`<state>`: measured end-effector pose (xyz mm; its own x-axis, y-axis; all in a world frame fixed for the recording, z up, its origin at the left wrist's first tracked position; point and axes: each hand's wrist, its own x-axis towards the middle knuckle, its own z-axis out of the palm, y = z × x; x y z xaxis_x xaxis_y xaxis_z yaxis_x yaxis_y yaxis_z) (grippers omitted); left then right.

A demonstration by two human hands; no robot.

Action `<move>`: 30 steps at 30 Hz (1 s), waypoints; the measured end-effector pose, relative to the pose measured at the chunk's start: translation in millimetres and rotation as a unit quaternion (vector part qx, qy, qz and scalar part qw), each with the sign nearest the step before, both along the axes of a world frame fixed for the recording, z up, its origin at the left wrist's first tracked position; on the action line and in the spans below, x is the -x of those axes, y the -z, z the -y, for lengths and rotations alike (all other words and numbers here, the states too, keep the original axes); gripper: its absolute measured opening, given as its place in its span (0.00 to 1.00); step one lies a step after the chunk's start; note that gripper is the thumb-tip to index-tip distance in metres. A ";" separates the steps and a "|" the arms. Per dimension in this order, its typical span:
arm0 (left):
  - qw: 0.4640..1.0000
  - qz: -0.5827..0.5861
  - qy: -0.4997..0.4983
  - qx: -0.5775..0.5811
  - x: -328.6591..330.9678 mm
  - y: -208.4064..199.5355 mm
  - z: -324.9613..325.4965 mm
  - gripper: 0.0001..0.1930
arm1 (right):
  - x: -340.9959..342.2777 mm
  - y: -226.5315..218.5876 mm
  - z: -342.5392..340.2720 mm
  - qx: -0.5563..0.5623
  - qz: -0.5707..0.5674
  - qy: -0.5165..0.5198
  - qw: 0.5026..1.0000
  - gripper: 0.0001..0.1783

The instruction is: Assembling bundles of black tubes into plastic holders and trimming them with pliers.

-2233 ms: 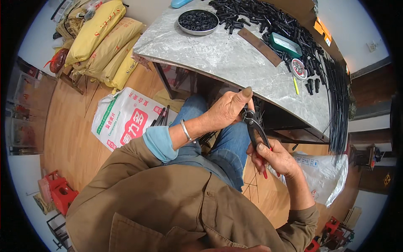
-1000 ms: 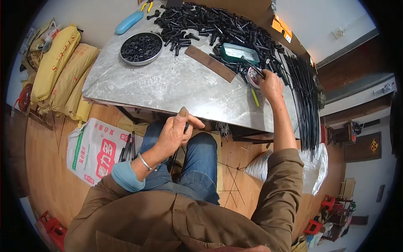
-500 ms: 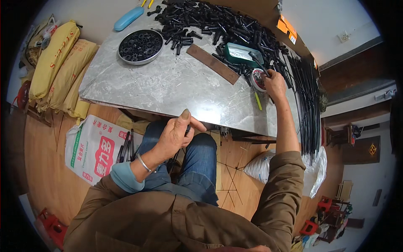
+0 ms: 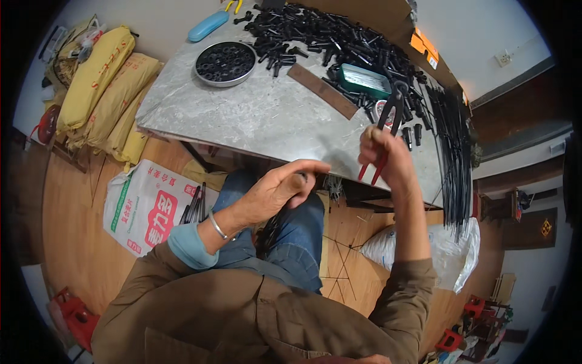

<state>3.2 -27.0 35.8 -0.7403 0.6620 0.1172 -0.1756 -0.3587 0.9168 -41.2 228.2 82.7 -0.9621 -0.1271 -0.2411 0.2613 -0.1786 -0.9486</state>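
Note:
My right hand (image 4: 388, 155) is raised over the table's front edge, closed round a pair of pincers (image 4: 391, 112) with dark jaws and red handles. The jaws point away from me, in front of a small round tub (image 4: 383, 113). Above my lap, my left hand (image 4: 282, 188) is curled, forefinger stretched over the thumb. A small dark bit shows at its fingertips; what it is I cannot make out. Below that hand, several thin black lengths (image 4: 270, 233) lie between my thighs, partly hidden.
On the grey marbled table (image 4: 200, 115) are a heap of black tubular parts (image 4: 327, 36), a round dish of black rings (image 4: 225, 64), a brown flat bar (image 4: 322, 91) and a green box (image 4: 365, 80). Long black rods (image 4: 451, 164) hang over the right edge. Yellow sacks (image 4: 100, 85) stand left.
My right hand has come back from beside the tub and now holds the pincers upright. My left hand has turned, its thumb lowered under the forefinger. The view has shifted slightly.

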 end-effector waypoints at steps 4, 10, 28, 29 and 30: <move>0.997 -0.042 -0.070 0.009 -10.3 -6.5 -6.2 0.35 | -51.9 16.7 51.7 0.125 0.005 -0.070 0.990 0.17; 0.983 -0.125 -0.126 0.038 -28.1 -8.2 -9.0 0.31 | -85.4 27.2 92.5 0.170 -0.017 0.035 0.985 0.16; 0.962 -0.164 -0.210 0.057 -66.7 1.8 -15.9 0.28 | -111.0 39.2 129.2 -0.101 -0.241 0.249 0.933 0.10; 0.970 -0.142 -0.194 0.042 -64.7 3.3 -14.2 0.28 | -113.6 35.0 129.4 -0.039 -0.214 0.223 0.950 0.10; 0.973 -0.131 -0.187 0.024 -63.3 1.6 -14.1 0.28 | -114.6 28.4 130.9 0.011 -0.193 0.215 0.957 0.11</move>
